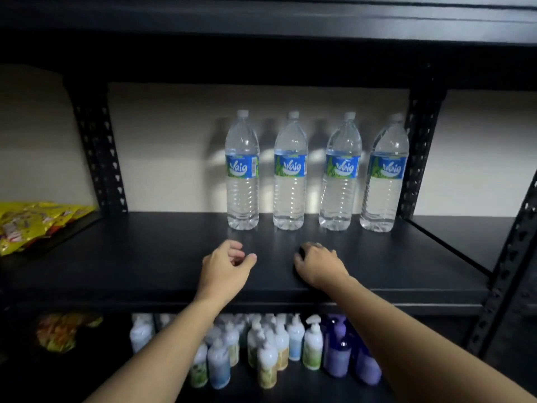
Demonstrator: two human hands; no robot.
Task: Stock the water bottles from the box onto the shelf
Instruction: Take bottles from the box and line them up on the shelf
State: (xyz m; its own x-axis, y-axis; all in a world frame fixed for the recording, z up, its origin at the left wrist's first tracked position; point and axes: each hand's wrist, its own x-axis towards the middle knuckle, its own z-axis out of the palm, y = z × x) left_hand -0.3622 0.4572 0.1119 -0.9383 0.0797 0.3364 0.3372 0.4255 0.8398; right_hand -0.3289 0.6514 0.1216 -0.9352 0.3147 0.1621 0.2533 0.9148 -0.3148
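Observation:
Several clear water bottles with blue labels stand upright in a row at the back of the black shelf (151,257), from the leftmost bottle (242,173) to the rightmost bottle (385,175). My left hand (225,267) hovers over the shelf in front of the leftmost bottle, fingers loosely curled and holding nothing. My right hand (318,264) rests palm down on the shelf in front of the middle bottles, also holding nothing. Both hands are apart from the bottles. The box is out of view.
Yellow snack bags (32,222) lie on the neighbouring shelf at left. Black perforated uprights (98,146) (418,146) frame the bay. On the lower shelf stand many pump and lotion bottles (261,350) and a snack bag (64,330).

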